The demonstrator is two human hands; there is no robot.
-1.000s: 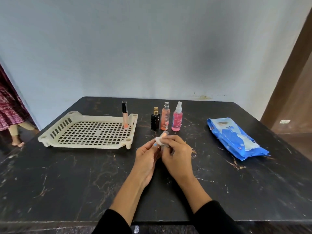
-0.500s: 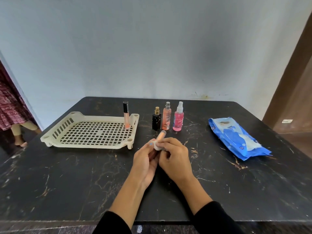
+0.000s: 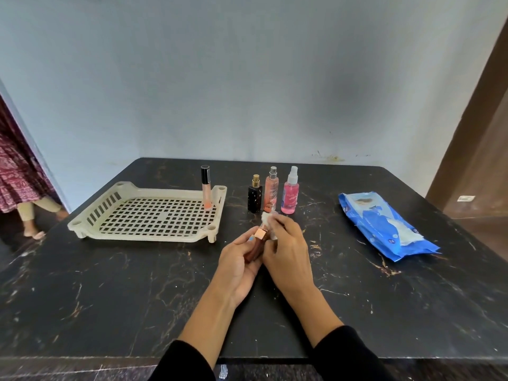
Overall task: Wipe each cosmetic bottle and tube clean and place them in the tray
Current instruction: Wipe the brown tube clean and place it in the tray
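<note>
My left hand (image 3: 238,259) grips a small brown tube with a rose-gold cap (image 3: 258,240) at the table's middle. My right hand (image 3: 286,251) pinches a white wipe (image 3: 268,220) just above and beside the cap. A cream slotted tray (image 3: 148,215) lies to the left, with a peach lip-gloss tube with a black cap (image 3: 206,189) upright in its back right corner. Behind my hands stand a black square bottle with a gold cap (image 3: 255,198), a peach spray bottle (image 3: 271,192) and a pink spray bottle (image 3: 290,193).
A blue pack of wet wipes (image 3: 384,224) lies on the right of the black marble table (image 3: 110,298). Another person's patterned skirt and feet (image 3: 19,193) show at the far left. A brown door frame (image 3: 472,119) rises at the right.
The wipe has come off the tube, so its rose-gold cap and brown body show. My right hand lifted the wipe up past the cap. The tube sits lower in my left hand.
</note>
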